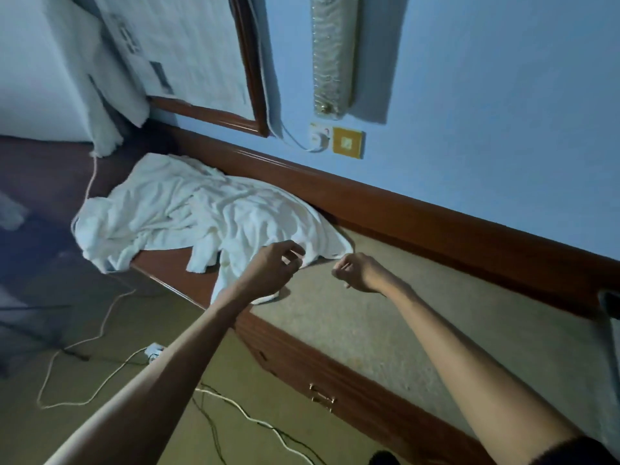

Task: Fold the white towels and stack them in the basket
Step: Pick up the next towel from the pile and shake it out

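Head view, the only one: the white towels (201,213) lie in one crumpled heap at the far-left end of the tabletop (385,317), pushed up vs the wooden back rail (419,213), w/ one edge drooping over the front lip. Handling, as a guess: terry cloth, soft & floppy, light, no stiffness, so it'll sag and bunch wherever it isn't held. Not slippery or fragile, but the layers prob cling, so pulling one piece may drag the rest along. Best hold looks like two corners of one hem, pinched well apart, so the cloth spreads flat before the 1st fold. The left hand (275,268) is over the heap's near edge, fingers curled narrow, and appears to pinch the hem btw thumb & fingertips. The right hand (352,271) sits just beside the pointed near-right corner of the cloth, fingers curled in tight; can't tell if it has the corner or is only next to it. Look: off-white, heavily wrinkled, creases running every direction; can't tell how many pieces are in the pile, and none looks folded yet. The basket isn't in view. Also there: drawer handle (322,394) below the front edge, cables (100,330) on the floor, wall socket (318,139).
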